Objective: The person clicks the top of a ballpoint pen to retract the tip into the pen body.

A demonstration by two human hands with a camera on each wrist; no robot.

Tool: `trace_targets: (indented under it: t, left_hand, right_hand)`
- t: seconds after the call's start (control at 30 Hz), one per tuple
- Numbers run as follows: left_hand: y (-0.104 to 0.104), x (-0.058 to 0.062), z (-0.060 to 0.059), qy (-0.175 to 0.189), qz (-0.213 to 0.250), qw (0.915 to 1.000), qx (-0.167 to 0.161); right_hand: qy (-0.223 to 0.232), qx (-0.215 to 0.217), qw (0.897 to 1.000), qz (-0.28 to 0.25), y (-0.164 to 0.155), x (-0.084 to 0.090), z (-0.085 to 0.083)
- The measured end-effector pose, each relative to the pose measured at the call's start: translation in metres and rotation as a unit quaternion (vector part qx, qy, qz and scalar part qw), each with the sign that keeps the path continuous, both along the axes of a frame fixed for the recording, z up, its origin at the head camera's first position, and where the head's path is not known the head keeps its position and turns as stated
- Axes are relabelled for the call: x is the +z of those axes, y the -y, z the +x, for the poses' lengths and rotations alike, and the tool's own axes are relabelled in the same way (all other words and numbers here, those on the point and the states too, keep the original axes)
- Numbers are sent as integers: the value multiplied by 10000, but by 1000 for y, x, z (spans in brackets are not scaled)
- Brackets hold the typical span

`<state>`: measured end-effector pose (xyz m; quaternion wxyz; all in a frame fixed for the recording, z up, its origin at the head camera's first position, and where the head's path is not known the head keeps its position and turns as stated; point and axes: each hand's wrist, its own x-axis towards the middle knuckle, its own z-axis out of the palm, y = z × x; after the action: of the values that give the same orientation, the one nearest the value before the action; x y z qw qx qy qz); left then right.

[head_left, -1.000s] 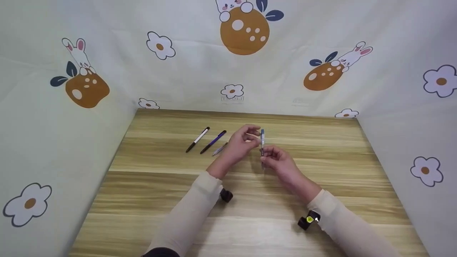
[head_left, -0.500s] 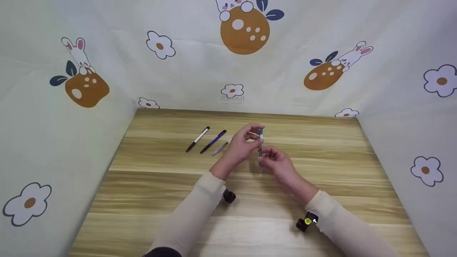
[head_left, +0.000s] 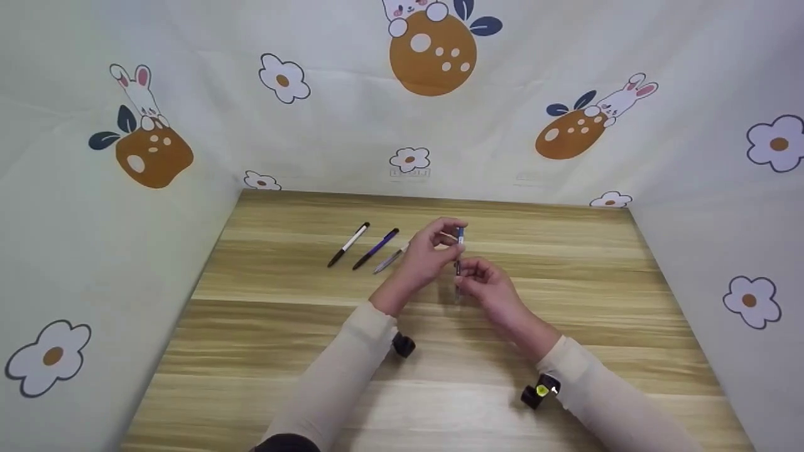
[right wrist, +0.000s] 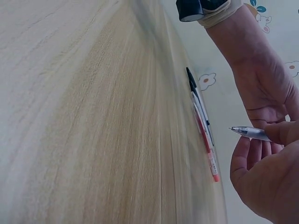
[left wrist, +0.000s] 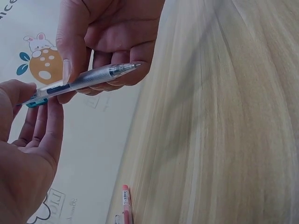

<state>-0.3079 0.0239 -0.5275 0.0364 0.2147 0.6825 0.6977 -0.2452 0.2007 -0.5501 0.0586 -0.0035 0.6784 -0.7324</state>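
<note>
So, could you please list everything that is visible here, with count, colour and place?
Clear plastic pen with a blue end: 1, clear and blue, held above the table centre between both hands, upright in the head view.
White pen with black ends: 1, white and black, lying on the table, far left.
Dark blue pen: 1, dark blue, lying just right of the white pen.
Clear pen with a red end: 1, clear and red, lying beside the dark blue pen.
Wooden table: 1, light brown.
Printed cloth backdrop: 1, pale with rabbits and flowers, around the table.
Wrist cameras: 2, black, on the wrists.
Left hand: pinches the pen's upper part.
Right hand: pinches the pen's lower part.
</note>
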Motion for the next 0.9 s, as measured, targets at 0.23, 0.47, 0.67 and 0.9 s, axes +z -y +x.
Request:
trace_targets:
  t: [0.23, 0.47, 0.67, 0.9]
  left_hand:
    - [0, -1, -1, -43, -69, 10000, 50]
    - [0, -1, 0, -13, -52, 10000, 27]
    - [0, 1, -1, 35, -30, 10000, 21]
    - [0, 1, -1, 24, -111, 9999, 56]
  right_hand:
    - [3, -21, 10000, -40, 1, 0, 1]
    - [5, 41, 10000, -38, 0, 0, 1]
    - [72, 18, 9999, -77, 0, 2, 1]
    - [90, -50, 9999, -113, 0, 4, 2]
